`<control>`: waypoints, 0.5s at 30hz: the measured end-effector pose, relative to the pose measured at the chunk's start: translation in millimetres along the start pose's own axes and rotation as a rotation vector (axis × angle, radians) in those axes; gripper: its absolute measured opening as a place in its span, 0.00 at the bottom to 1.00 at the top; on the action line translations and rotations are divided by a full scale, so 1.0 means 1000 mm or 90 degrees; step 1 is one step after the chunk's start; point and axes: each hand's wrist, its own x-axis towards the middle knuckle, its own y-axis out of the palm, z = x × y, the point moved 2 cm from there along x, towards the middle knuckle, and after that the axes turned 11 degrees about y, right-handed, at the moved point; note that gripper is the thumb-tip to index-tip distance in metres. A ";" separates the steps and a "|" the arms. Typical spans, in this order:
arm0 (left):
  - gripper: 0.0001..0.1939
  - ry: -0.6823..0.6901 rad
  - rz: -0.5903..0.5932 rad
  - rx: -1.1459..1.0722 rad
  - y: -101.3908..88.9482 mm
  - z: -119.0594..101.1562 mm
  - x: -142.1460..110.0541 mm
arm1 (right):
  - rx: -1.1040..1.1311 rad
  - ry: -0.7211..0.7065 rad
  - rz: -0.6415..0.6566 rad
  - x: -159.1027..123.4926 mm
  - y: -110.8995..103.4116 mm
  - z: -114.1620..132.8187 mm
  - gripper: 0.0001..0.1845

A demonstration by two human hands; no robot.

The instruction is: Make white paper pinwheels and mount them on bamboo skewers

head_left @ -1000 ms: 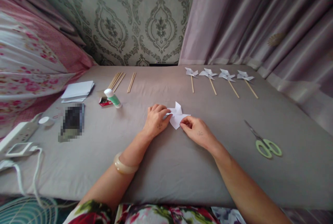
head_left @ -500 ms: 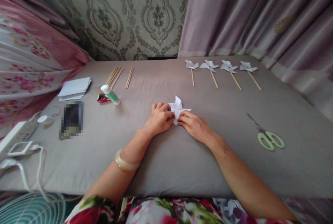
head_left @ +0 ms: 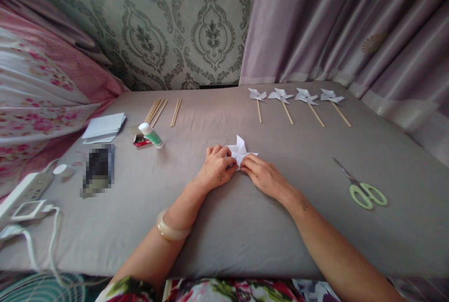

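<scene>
A white paper pinwheel point(head_left: 239, 148) without a stick lies on the cloth-covered table in front of me, its pointed blades showing between my hands. My left hand point(head_left: 218, 167) is closed on its left and lower side, fingers curled and pressed to the paper. From the right, my right hand point(head_left: 263, 173) pinches the lower right part of the same pinwheel. The fingertips hide portions of the lower blades. Farther back on the right, several finished pinwheels point(head_left: 281, 95) on wooden sticks lie in a row.
Green-handled scissors point(head_left: 366, 192) lie at the right. On the left are a glue stick point(head_left: 151, 135), a small red box point(head_left: 141, 140), several wooden sticks point(head_left: 176, 112), stacked white paper point(head_left: 104, 128), a pixelated item point(head_left: 99, 169) and a power strip point(head_left: 26, 192) with cables.
The camera has tilted up slightly, so everything sits lower and a paper on the wall appears. Both hands keep hold of the pinwheel, with barely any shift of the fingers.
</scene>
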 end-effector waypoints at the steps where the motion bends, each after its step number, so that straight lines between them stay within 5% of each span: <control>1: 0.09 0.002 -0.001 0.001 0.000 0.000 0.000 | 0.013 0.010 0.000 0.000 0.000 0.000 0.09; 15: 0.08 0.019 -0.024 0.015 0.002 -0.001 0.001 | 0.097 0.182 -0.124 0.013 0.013 -0.005 0.09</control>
